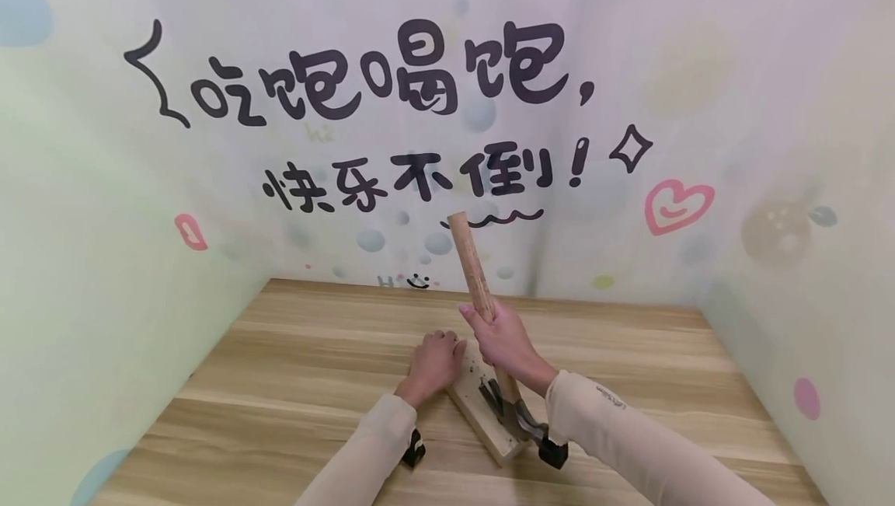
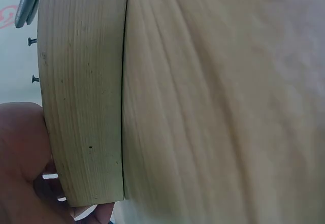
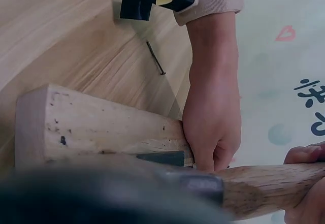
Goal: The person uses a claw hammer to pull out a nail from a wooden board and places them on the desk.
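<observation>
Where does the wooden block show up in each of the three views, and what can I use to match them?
Head: the wooden block lies slanted at lower centre.
Left wrist: the wooden block is the tall band left of centre, from the top edge nearly to the bottom.
Right wrist: the wooden block is at lower left, partly hidden by the claw hammer.
Shared landmark: the left hand gripping one end.

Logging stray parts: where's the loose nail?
In the right wrist view, the loose nail lies on the table, upper middle, between the wooden block and the black device at the left cuff.
</observation>
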Motion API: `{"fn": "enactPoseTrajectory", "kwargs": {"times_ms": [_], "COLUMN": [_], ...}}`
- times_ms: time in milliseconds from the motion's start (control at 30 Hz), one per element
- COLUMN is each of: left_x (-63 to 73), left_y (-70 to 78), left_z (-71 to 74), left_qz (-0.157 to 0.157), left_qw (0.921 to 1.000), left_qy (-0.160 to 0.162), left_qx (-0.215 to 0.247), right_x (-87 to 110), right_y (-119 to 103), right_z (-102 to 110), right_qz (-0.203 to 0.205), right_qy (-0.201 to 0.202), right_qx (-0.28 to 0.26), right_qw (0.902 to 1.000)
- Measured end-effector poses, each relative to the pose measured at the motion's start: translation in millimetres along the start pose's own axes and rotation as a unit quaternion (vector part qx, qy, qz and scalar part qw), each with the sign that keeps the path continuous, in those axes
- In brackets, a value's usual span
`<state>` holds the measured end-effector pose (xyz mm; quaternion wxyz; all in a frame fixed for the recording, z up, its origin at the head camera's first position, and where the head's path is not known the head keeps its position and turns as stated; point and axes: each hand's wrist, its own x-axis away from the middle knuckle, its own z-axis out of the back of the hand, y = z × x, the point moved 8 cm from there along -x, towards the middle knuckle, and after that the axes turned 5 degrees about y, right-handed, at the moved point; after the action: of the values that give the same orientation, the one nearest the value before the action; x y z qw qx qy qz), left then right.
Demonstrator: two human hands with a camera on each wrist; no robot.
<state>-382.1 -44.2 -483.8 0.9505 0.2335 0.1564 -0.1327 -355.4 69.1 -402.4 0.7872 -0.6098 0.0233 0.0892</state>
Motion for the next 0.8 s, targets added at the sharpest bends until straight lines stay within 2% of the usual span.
{"fn": "enactPoseTrajectory", "kwargs": {"times_ms": [333, 500, 633, 800], "left_x": [2.3, 5.7, 5.4, 1.4], "left_y": [4.1, 8.0, 9.4, 8.3], "left_z": [3.7, 3.3, 1.7, -0.4], "left_qz": [-0.027, -0.038, -0.028, -0.003], "left_qw": [0.9991, 0.9987, 0.9993, 0.9989], "left_qy": [0.026, 0.027, 0.011, -0.018], "left_qx": [-0.018, -0.022, -0.022, -0.044], "right_x": [-13.4, -16.7, -15.1, -12.2], "right_y": [-2, -1, -3, -7], "right_z": [-11, -12, -10, -9], "right_qz": [0.006, 0.014, 0.03, 0.061], "right_qy": [0.0, 0.016, 0.036, 0.046], "right_qx": [0.031, 0.03, 0.027, 0.035], "right_qw": [0.9995, 0.9993, 0.9986, 0.9965]}}
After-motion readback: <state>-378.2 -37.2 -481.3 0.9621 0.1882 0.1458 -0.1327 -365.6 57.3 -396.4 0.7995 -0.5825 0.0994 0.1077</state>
